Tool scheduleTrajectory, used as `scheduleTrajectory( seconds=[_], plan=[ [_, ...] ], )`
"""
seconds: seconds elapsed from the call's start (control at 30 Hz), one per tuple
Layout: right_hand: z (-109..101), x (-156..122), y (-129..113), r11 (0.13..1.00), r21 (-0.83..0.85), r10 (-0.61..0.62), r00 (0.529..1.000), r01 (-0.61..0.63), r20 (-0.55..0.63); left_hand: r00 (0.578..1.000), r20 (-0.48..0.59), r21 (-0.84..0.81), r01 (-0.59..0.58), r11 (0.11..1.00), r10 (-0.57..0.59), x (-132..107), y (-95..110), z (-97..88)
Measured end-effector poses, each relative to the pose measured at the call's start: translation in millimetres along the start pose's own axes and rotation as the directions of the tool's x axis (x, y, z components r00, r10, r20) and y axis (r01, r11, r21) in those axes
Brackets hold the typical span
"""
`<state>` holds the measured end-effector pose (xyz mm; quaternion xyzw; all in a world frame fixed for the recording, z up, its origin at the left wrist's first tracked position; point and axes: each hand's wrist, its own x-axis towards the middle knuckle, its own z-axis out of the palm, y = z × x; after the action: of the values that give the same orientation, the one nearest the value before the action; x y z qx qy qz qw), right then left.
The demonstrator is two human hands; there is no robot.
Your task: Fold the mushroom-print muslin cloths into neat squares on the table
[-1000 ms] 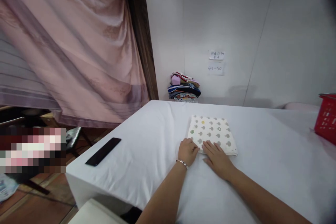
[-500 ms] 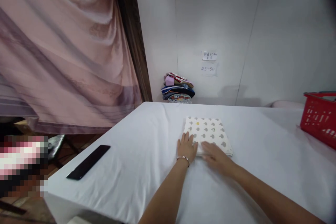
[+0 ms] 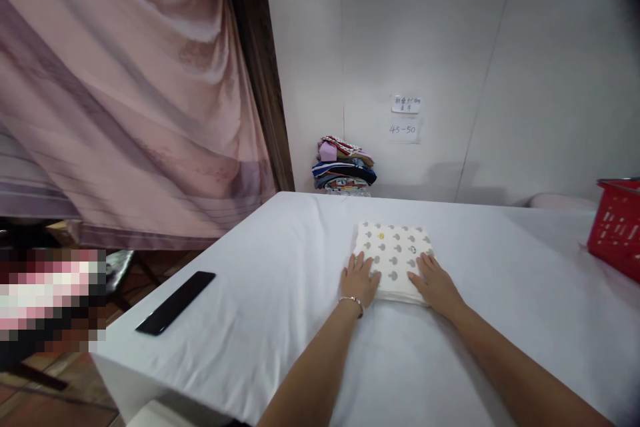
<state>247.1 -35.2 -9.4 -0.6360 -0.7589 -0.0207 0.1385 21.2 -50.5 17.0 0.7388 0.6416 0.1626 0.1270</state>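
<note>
A folded white cloth (image 3: 395, 257) with grey tree-like prints and a small yellow mark lies flat on the white-covered table (image 3: 260, 280). My left hand (image 3: 360, 280), with a silver bracelet at the wrist, rests on the cloth's near left corner, fingers spread. On the near right side, my right hand (image 3: 437, 285) lies with its fingers stretched out over the edge. Neither hand grips the fabric; both touch it from above. Several layers show along the near edge between the hands.
A long black flat object (image 3: 176, 303) lies near the table's left edge. Behind the far edge stands a stack of folded clothes (image 3: 344, 167) against the wall. A red basket (image 3: 616, 230) is at the right. Pink curtain fabric (image 3: 150, 93) hangs on the left.
My right hand has moved right, from the cloth's near middle to its right side. My left hand stays at the left corner. The view has shifted slightly.
</note>
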Motion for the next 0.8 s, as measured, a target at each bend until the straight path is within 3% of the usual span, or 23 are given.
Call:
scheduleTrajectory(
  seconds=[0.17,0.3,0.37,0.5,0.6,0.73,0.8],
  plan=[
    [-24,12,-10,0.999,-0.018,0.048,0.991,-0.046,0.125,0.989,0.144,-0.015,0.030,0.999,-0.028,12,4,-14.9],
    [-41,38,-23,0.999,-0.045,0.008,0.999,-0.006,0.043,0.998,0.028,0.078,0.049,0.996,-0.052,25,18,-20.6],
    [-37,49,-22,0.999,-0.042,0.023,1.000,-0.023,-0.006,0.998,0.013,0.102,0.055,0.993,-0.056,31,19,-16.4],
    [-8,56,-6,0.993,0.015,0.115,0.993,-0.115,0.042,0.993,0.078,0.060,0.082,0.995,-0.086,34,9,-2.0],
    [8,54,5,0.993,0.046,0.109,0.993,-0.111,0.032,0.996,0.055,0.038,0.069,0.997,-0.071,31,2,5.0],
    [9,52,5,0.993,0.047,0.109,0.994,-0.110,0.031,0.996,0.052,0.018,0.075,0.997,-0.075,30,0,5.1],
    [6,52,2,0.993,0.038,0.113,0.993,-0.114,0.042,0.991,0.102,0.011,0.084,0.996,-0.084,34,1,-0.1]
  ],
)
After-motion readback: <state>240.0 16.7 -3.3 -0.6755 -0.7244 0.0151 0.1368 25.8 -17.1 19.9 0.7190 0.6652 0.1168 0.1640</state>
